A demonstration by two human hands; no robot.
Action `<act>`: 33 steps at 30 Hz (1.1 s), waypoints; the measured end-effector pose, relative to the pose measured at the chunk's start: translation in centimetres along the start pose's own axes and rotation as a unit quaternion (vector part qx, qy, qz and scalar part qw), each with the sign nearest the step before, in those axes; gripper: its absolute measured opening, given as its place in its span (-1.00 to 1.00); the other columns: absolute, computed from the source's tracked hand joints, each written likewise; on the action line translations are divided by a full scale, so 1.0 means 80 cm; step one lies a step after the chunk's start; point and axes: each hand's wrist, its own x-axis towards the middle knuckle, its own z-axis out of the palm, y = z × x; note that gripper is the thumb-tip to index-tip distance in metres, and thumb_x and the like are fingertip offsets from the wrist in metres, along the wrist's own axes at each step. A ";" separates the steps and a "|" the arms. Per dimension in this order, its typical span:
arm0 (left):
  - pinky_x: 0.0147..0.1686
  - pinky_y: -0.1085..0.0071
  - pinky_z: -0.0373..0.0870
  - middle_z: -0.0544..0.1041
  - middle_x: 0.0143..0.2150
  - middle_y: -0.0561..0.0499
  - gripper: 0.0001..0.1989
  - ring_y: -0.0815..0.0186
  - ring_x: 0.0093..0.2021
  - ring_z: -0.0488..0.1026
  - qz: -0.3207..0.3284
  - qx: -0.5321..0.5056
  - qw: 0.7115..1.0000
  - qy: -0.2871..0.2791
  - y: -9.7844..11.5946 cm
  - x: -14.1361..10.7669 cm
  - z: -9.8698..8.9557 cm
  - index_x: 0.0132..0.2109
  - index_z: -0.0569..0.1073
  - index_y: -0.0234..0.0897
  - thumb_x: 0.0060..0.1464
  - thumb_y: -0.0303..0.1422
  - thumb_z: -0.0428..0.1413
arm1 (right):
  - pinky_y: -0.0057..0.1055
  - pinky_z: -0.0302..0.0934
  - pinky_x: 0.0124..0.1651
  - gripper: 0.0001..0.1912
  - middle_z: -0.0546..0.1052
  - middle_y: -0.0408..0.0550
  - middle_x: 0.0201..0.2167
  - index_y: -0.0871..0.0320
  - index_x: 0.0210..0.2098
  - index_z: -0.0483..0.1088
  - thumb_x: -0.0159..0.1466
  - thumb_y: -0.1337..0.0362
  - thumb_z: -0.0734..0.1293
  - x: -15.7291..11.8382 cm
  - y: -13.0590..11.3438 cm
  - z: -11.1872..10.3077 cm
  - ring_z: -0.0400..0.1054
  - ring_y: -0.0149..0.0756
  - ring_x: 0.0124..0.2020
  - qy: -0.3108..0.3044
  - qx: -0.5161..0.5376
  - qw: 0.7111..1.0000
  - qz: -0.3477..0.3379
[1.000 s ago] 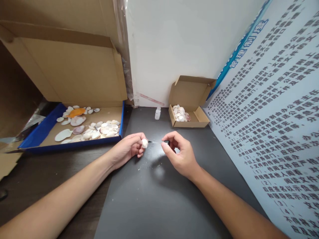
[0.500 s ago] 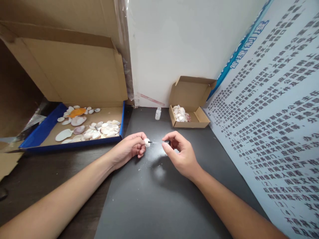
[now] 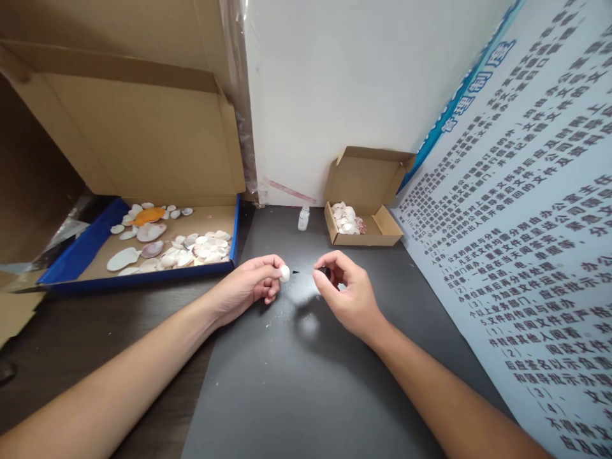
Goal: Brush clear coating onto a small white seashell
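Pinching one shell: left hand, fingertips closed. Right of shell: brush tip, just apart; then right hand, fingers curled around black cap.

The poster reads "管理制度" and, lower, apparently "5".

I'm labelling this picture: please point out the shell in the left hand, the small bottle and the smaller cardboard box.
Shell (image 3: 285, 274): head view, middle of its pale face.
Small bottle (image 3: 303, 222): head view, its body.
Smaller cardboard box (image 3: 367, 240): head view, its front wall.
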 end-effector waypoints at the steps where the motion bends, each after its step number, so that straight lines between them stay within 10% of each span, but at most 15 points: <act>1: -0.55 0.55 0.16 0.30 -0.57 0.13 -0.84 0.47 -0.56 0.19 0.001 0.003 1.000 -0.002 0.000 0.000 0.000 -0.31 0.39 -0.28 0.02 -0.31 0.19 | -0.47 0.08 -0.50 -0.96 0.25 -0.27 -0.59 0.11 -0.32 0.35 0.22 0.29 0.31 0.000 0.000 -0.001 0.13 -0.44 -0.58 -0.003 0.009 1.000 -0.003; 33: -0.63 0.60 0.25 0.38 -0.58 0.13 -0.78 0.47 -0.58 0.32 0.013 -0.011 1.000 -0.007 -0.003 0.002 0.000 -0.38 0.37 -0.28 0.05 -0.28 0.24 | -0.49 0.04 -0.53 -0.96 0.23 -0.28 -0.59 0.13 -0.37 0.34 0.18 0.34 0.32 -0.003 0.000 0.002 0.10 -0.46 -0.60 -0.009 -0.008 1.000 -0.025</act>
